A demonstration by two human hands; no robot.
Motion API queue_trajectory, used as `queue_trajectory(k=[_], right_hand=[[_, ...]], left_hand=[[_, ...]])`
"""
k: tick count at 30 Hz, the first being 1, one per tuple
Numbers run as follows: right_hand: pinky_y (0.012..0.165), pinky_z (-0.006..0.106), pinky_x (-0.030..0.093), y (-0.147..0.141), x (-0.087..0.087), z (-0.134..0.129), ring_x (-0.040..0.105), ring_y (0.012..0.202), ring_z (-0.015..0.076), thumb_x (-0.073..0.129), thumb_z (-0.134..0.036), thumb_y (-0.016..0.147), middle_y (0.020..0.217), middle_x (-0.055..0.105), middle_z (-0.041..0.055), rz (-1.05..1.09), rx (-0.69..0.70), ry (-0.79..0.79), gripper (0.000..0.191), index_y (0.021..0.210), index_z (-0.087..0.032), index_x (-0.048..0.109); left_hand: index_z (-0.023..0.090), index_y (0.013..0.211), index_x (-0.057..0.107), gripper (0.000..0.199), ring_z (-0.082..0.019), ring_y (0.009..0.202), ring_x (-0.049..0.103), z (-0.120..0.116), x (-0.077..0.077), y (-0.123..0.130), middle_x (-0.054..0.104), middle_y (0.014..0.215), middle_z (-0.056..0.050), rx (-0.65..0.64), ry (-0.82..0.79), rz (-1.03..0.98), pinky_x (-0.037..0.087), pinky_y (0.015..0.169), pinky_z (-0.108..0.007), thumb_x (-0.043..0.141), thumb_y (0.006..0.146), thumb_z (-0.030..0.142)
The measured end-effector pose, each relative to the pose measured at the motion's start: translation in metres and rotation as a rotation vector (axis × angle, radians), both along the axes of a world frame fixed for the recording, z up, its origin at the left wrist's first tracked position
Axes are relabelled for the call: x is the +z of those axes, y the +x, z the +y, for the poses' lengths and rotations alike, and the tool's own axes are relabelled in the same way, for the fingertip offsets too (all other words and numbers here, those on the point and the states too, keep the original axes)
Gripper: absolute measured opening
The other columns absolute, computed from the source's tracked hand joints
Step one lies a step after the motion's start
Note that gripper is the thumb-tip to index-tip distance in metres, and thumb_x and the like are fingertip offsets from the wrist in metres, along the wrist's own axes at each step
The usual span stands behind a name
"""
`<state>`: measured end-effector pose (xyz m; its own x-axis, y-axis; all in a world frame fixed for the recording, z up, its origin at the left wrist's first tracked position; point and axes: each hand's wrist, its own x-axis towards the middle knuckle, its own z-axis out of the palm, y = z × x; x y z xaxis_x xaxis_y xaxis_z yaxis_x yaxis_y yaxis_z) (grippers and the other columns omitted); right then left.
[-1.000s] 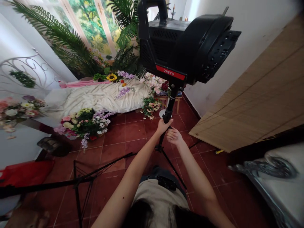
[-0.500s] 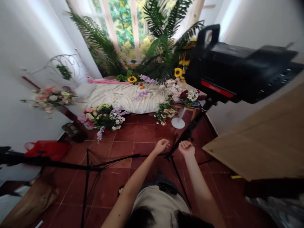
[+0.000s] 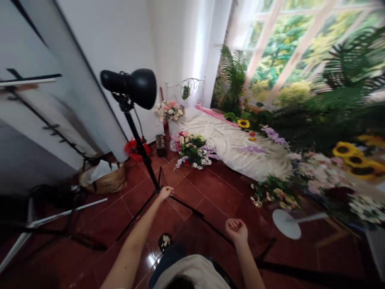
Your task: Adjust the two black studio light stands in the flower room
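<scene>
My left hand (image 3: 166, 193) is stretched forward over the floor, its fingers loosely bent and nothing visible in them. It appears right beside the lower pole of a black light stand (image 3: 146, 160); whether they touch I cannot tell. On top of that stand sits a black studio lamp (image 3: 129, 86). My right hand (image 3: 237, 230) hangs lower and further right, fingers curled toward the palm, holding nothing. Near it, a thin dark stand leg (image 3: 215, 228) runs across the floor.
Beyond lies a bed with a cream sheet (image 3: 228, 140), edged by a flower arrangement (image 3: 195, 150) and sunflowers (image 3: 355, 158). A white round base (image 3: 286, 223) stands right. A woven bag (image 3: 105, 178), a red bag (image 3: 136, 149) and a white pole (image 3: 69, 210) are left.
My view has swung left, bringing the lamp on the left stand into sight; the large black light on the right is out of view. My hands are further apart.
</scene>
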<state>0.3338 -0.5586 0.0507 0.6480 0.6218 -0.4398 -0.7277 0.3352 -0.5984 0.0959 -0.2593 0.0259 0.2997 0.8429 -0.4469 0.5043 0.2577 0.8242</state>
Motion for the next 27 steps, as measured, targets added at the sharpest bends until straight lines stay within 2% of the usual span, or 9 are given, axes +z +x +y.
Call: queue_trajectory(k=[3, 5, 8, 11, 14, 18, 22, 24, 27], right_hand=[[0.038, 0.022, 0.027, -0.020, 0.004, 0.053, 0.028, 0.034, 0.0075, 0.047, -0.020, 0.058, 0.043, 0.023, -0.0068, -0.026, 0.103, 0.024, 0.027, 0.052, -0.020, 0.021], [0.038, 0.020, 0.027, -0.038, 0.007, 0.089, 0.029, 0.035, 0.0069, 0.048, -0.020, 0.060, 0.043, 0.024, -0.0075, -0.015, 0.201, 0.030, 0.026, 0.053, -0.020, 0.023], [0.038, 0.018, 0.028, -0.075, 0.015, 0.145, 0.034, 0.037, 0.0063, 0.051, -0.022, 0.067, 0.046, 0.031, -0.0079, 0.061, 0.409, -0.013, 0.021, 0.056, -0.021, 0.033], [0.039, 0.017, 0.031, -0.114, 0.024, 0.200, 0.041, 0.040, 0.0061, 0.054, -0.027, 0.073, 0.051, 0.043, -0.0069, 0.049, 0.653, -0.085, 0.012, 0.067, -0.020, 0.046], [0.041, 0.015, 0.035, -0.148, 0.029, 0.253, 0.048, 0.044, 0.0059, 0.057, -0.032, 0.076, 0.057, 0.055, -0.0036, -0.149, 0.840, -0.160, 0.015, 0.076, -0.017, 0.055], [0.037, 0.014, 0.033, -0.178, 0.035, 0.326, 0.050, 0.041, 0.0072, 0.058, -0.031, 0.075, 0.054, 0.059, -0.0012, -0.473, 1.051, -0.161, 0.016, 0.076, -0.014, 0.058], [0.036, 0.014, 0.035, -0.192, 0.042, 0.399, 0.050, 0.040, 0.0065, 0.053, -0.021, 0.079, 0.066, 0.063, -0.0005, -0.896, 1.083, -0.255, 0.017, 0.095, -0.014, 0.053], [0.044, 0.017, 0.043, -0.195, 0.047, 0.432, 0.058, 0.050, 0.0082, 0.050, -0.014, 0.080, 0.084, 0.066, 0.0046, -1.204, 1.065, -0.327, 0.030, 0.109, -0.014, 0.047], [0.068, 0.022, 0.050, -0.197, 0.056, 0.472, 0.065, 0.085, 0.0148, 0.052, -0.009, 0.079, 0.110, 0.062, 0.0146, -1.680, 1.089, -0.332, 0.044, 0.121, -0.013, 0.040]], left_hand=[[0.014, 0.071, 0.059, 0.017, -0.017, 0.069, 0.064, 0.064, 0.021, -0.069, 0.066, 0.066, -0.005, 0.138, 0.065, 0.031, 0.050, 0.065, -0.028, 0.059, 0.074, 0.031], [0.014, 0.076, 0.060, 0.017, -0.018, 0.076, 0.064, 0.098, 0.033, -0.101, 0.067, 0.072, -0.006, 0.206, 0.103, 0.051, 0.049, 0.069, -0.028, 0.061, 0.073, 0.031], [0.015, 0.092, 0.059, 0.026, -0.020, 0.091, 0.062, 0.137, 0.048, -0.125, 0.068, 0.090, -0.007, 0.282, 0.233, 0.084, 0.047, 0.078, -0.029, 0.065, 0.071, 0.030], [0.016, 0.109, 0.054, 0.042, -0.019, 0.102, 0.058, 0.163, 0.059, -0.125, 0.063, 0.110, -0.011, 0.269, 0.500, 0.088, 0.043, 0.087, -0.028, 0.066, 0.072, 0.030], [0.018, 0.113, 0.052, 0.043, -0.020, 0.103, 0.058, 0.175, 0.065, -0.114, 0.061, 0.114, -0.011, 0.213, 0.620, 0.055, 0.042, 0.088, -0.029, 0.061, 0.078, 0.041], [0.019, 0.113, 0.054, 0.052, -0.025, 0.101, 0.060, 0.176, 0.066, -0.103, 0.064, 0.109, -0.014, 0.336, 0.556, 0.117, 0.043, 0.085, -0.033, 0.056, 0.076, 0.056], [0.022, 0.115, 0.055, 0.058, -0.027, 0.102, 0.060, 0.174, 0.070, -0.102, 0.064, 0.109, -0.012, 0.370, 0.484, 0.196, 0.044, 0.085, -0.034, 0.056, 0.072, 0.063], [0.025, 0.116, 0.054, 0.059, -0.026, 0.102, 0.060, 0.174, 0.073, -0.103, 0.064, 0.110, -0.011, 0.357, 0.448, 0.252, 0.045, 0.084, -0.033, 0.055, 0.072, 0.064], [0.027, 0.118, 0.054, 0.059, -0.025, 0.101, 0.060, 0.175, 0.076, -0.103, 0.065, 0.111, -0.009, 0.358, 0.415, 0.286, 0.046, 0.082, -0.032, 0.054, 0.073, 0.064]])
